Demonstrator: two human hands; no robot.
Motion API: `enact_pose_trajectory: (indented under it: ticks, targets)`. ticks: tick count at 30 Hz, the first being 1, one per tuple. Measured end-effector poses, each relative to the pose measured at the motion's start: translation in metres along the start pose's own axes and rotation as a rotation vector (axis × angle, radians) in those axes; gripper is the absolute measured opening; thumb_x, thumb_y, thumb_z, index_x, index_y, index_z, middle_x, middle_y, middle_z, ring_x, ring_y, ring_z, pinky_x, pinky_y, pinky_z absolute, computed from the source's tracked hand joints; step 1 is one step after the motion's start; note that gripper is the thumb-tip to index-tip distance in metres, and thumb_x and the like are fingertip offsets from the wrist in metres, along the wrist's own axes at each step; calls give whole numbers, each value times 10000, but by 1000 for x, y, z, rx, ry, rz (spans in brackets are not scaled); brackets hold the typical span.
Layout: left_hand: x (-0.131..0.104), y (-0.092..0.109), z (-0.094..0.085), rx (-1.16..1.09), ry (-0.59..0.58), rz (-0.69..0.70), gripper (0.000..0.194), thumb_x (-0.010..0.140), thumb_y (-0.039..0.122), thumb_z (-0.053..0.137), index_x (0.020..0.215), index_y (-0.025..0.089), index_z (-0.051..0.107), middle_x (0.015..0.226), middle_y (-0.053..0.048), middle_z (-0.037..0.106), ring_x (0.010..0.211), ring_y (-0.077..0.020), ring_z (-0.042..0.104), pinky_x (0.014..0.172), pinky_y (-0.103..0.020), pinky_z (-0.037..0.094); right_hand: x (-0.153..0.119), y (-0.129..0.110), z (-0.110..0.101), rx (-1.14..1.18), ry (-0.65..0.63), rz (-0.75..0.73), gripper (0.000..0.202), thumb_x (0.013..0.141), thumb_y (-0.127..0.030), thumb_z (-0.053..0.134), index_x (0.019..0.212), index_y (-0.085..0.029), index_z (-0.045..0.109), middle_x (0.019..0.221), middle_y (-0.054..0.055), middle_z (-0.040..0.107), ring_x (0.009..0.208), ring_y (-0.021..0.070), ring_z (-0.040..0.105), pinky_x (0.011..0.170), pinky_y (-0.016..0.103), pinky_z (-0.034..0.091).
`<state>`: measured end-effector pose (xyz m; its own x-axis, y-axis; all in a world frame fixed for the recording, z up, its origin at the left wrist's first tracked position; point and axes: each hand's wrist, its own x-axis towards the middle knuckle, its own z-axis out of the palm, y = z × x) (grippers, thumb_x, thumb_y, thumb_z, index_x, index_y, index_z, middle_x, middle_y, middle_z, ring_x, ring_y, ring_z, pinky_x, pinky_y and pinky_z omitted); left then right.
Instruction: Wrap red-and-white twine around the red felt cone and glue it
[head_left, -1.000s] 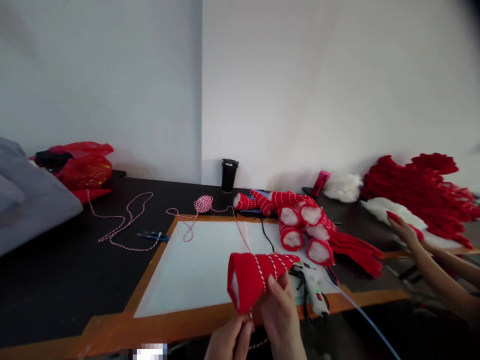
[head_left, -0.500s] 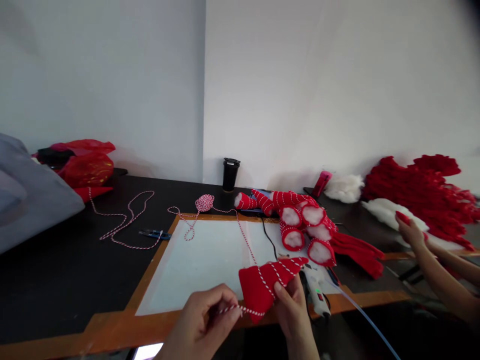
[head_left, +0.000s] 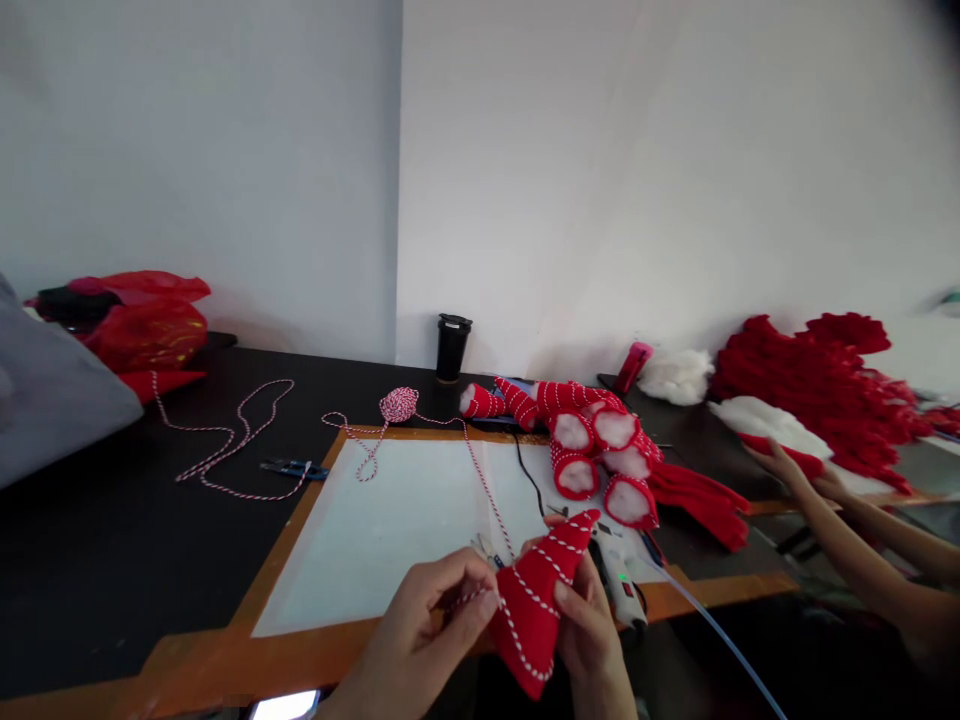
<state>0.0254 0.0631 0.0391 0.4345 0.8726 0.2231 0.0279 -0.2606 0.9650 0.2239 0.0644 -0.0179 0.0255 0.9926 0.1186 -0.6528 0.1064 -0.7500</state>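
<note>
A red stuffed cone point(head_left: 521, 610) with red-and-white cord wound round it is gripped in my right hand point(head_left: 592, 635), thumb on its side. The cone leans, tip up to the right. My left hand point(head_left: 431, 625) pinches the cord at the cone's left edge, its fingers closed. Further back sits a ball of the same cord point(head_left: 398, 404), with a strand running toward the cone. Beyond my right hand lie several red cones point(head_left: 576, 475) wrapped in cord, white stuffing showing at their wide ends. Small snips point(head_left: 487, 550) lie partly hidden behind my hands.
A white board point(head_left: 397, 530) edged with brown tape lies before me. Blue-handled snips point(head_left: 294, 468) and loose cord rest at left. A white device with a green light point(head_left: 621, 588) is at right. A black cup point(head_left: 453, 348) stands behind. A co-worker's hands point(head_left: 787, 465) hold red cloth.
The cone has turned more upright, its wide end dropping lower. My left hand has moved up with the cord against the cone's edge. At right, the co-worker's hands have shifted lower and left.
</note>
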Motion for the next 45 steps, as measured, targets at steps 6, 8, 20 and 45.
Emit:
enact_pose_trajectory:
  ticks: [6,8,20,45]
  targets:
    - [-13,2,-3,-3,-91,119,250,982,363,520,808,193,578,732,13,500,653,-113,455,606,-223,356,2,1,3,-108,64,-34,659,704,-269,869,1274,-272,538,1070,55,748,913,228,718,833,343,545]
    - [-14,-3,-7,-34,-36,131,255,995,361,495,814,197,570,731,13,485,659,-118,452,606,-227,358,2,0,2,-98,68,-43,673,689,-285,876,1269,-262,536,1051,63,750,904,241,721,826,359,552]
    - [4,-18,-7,49,123,-19,345,969,452,508,773,175,572,655,38,440,620,-120,395,576,-235,306,-6,-4,3,79,15,-47,723,599,-355,866,1267,-316,590,925,58,702,846,289,680,801,458,528]
    - [-8,-38,21,-74,82,-12,290,982,447,504,870,185,558,727,16,495,667,-128,451,611,-222,383,4,-1,4,225,-124,84,525,599,-436,709,1098,-303,614,640,-62,480,558,154,450,729,403,469]
